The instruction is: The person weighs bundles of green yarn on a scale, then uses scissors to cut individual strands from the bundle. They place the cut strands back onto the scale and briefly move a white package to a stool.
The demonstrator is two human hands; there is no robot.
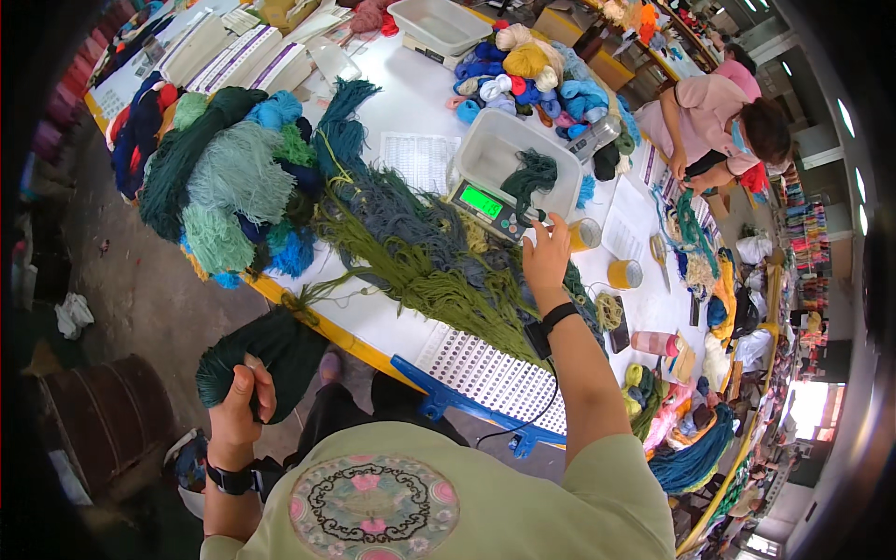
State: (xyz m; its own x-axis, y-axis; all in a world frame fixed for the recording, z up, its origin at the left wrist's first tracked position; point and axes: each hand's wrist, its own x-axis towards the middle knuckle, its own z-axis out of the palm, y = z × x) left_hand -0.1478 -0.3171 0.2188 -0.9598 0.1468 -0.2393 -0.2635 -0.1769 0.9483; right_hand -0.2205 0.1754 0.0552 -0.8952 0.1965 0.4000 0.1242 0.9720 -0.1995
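Observation:
A dark green skein of yarn (245,359) hangs from my left hand (245,397), whose fingers are closed round it beside the table's near edge. My right hand (547,261) reaches over the table to a digital scale (481,203) with a lit green display. Its fingers are stretched out at the scale's front panel; I cannot tell whether they touch it. On the scale sits a white plastic tub (485,145). Dark green yarn (532,177) lies in the tub and droops over its near rim. Olive green yarn (429,289) and grey-blue yarn (392,215) spread left of my right hand.
A heap of green and blue skeins (229,168) overhangs the table's left edge. Balls of coloured yarn (527,70) lie behind the tub. Yellow tape rolls (623,273) and scissors (660,257) are at right. Another person (714,121) works at the far right.

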